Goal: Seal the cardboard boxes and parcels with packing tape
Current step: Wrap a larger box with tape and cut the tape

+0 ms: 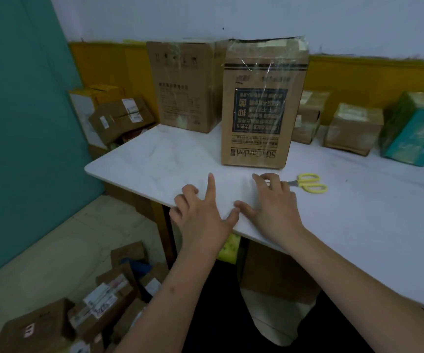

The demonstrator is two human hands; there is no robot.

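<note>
— While both hands are held over the near edge of the white tabletop (142, 159), what is gripped by them?

— Nothing is seen to be gripped. The left hand (200, 210) is spread, with its index finger stretched forward, the other fingers bent and the thumb out to the side. The right hand (274, 200) is laid just beside it, fingers loosely bent on the table. Whether the blades of the yellow-handled scissors (307, 183) are touched by its fingertips cannot be told.

— And where is the tall brown cardboard box (259, 138) found?

— It is stood upright on the table just beyond the hands, its print upside down, its top and front covered with glossy clear tape (264, 72). A second brown carton (185, 85) is set behind it to the left. Small tape-wrapped parcels (353, 128) and a teal box (414, 128) are lined along the wall to the right. Labelled floor parcels (99, 301) are piled below the table's left end.
</note>
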